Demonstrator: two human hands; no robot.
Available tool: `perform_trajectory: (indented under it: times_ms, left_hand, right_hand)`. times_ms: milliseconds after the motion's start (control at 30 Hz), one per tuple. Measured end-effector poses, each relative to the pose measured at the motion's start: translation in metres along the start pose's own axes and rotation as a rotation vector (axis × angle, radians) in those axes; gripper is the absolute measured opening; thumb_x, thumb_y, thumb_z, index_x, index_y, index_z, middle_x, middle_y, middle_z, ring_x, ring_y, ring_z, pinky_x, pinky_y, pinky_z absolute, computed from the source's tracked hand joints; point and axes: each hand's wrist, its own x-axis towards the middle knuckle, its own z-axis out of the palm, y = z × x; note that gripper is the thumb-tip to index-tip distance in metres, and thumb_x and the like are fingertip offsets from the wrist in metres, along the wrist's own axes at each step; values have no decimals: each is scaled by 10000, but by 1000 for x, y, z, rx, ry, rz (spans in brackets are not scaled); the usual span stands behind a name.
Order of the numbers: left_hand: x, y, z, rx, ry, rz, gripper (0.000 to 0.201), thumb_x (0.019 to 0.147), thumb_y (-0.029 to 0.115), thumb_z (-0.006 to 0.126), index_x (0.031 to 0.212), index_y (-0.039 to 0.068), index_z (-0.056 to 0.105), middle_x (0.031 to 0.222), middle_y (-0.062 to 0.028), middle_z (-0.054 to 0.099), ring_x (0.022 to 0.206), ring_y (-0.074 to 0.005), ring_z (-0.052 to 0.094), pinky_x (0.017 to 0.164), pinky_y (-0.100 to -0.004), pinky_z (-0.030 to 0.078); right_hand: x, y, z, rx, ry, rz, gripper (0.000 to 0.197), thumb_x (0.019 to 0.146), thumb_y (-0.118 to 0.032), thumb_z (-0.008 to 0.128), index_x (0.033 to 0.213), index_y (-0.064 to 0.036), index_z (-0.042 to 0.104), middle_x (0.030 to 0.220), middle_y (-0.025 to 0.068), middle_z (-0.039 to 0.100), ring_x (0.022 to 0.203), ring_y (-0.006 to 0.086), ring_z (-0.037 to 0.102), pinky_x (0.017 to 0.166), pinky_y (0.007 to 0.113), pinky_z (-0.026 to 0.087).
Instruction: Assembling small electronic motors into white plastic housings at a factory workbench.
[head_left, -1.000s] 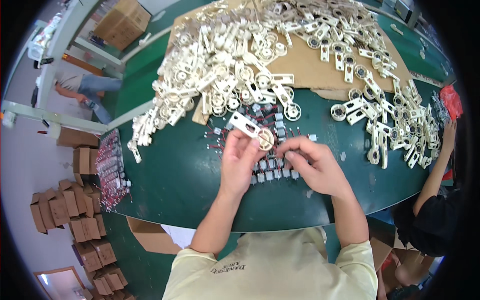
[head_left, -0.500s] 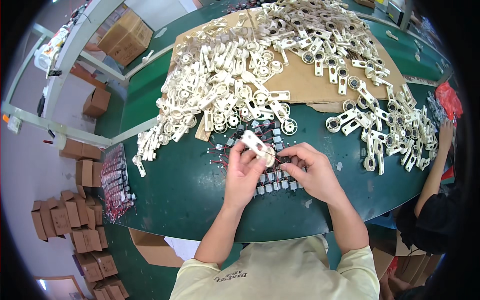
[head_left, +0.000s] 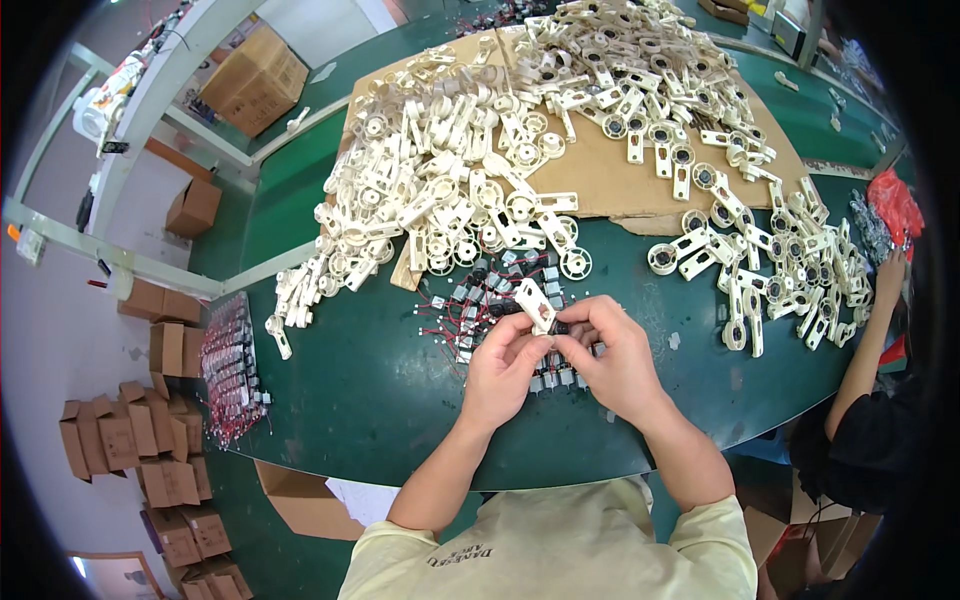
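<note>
My left hand [head_left: 495, 378] is closed, fingertips and thumb gripping a cream plastic housing [head_left: 535, 303] tilted up, its flat slotted arm pointing away from me. The housing's lower end sits between both hands and is mostly covered by fingers. My right hand [head_left: 618, 358] is closed against that end, pinching a small dark part [head_left: 561, 328] whose kind the fingers hide. Under and around the hands lie several small silver motors [head_left: 463, 292] with black ends and red wires.
A large heap of cream housings [head_left: 440, 140] covers cardboard [head_left: 590, 175] ahead. Housings with dark round inserts [head_left: 790, 255] lie to the right. Wired motors [head_left: 235, 370] are stacked at the table's left edge. At far right, another person's arm [head_left: 868, 340] reaches toward a red plastic bag [head_left: 893, 210].
Both hands have come closer together and slightly nearer to me. The housing has turned from leaning left to standing more upright, and my right fingers now press against its lower end.
</note>
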Motion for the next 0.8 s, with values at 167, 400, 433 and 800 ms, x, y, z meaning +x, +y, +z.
perform_trajectory:
  times_ms: [167,400,433,800]
  left_hand:
    - [0,3,3,10,53,-129,356,1025,91,487,1358,-34,500,1256,-117,595,1096,-180,614,950,-342,542]
    - [2,5,2,-66,46,-104,314,929,4,630,1218,-8,508,1195,-100,614,1083,-147,605,928,-288,510]
    - [2,8,4,-96,49,-88,307,932,3,624,1217,-7,512,1202,-97,609,1091,-151,602,931,-295,511]
    - [0,5,-9,-77,-87,-103,335,967,81,591,1279,20,484,1206,-94,593,1106,-191,597,962,-363,506]
  right_hand:
    - [-2,6,2,-38,-6,-73,246,836,18,700,1069,8,622,914,108,593,714,178,649,621,294,530]
    - [2,-1,-5,-98,-84,-55,210,893,1,623,1100,-27,650,931,93,618,744,183,653,660,297,527]
    - [3,0,-6,-61,-49,-85,214,895,2,618,1105,-31,652,933,93,620,737,177,647,657,299,523]
    - [1,-1,-4,-9,-136,65,235,904,-29,636,1138,-31,617,923,58,661,646,98,579,592,259,484]
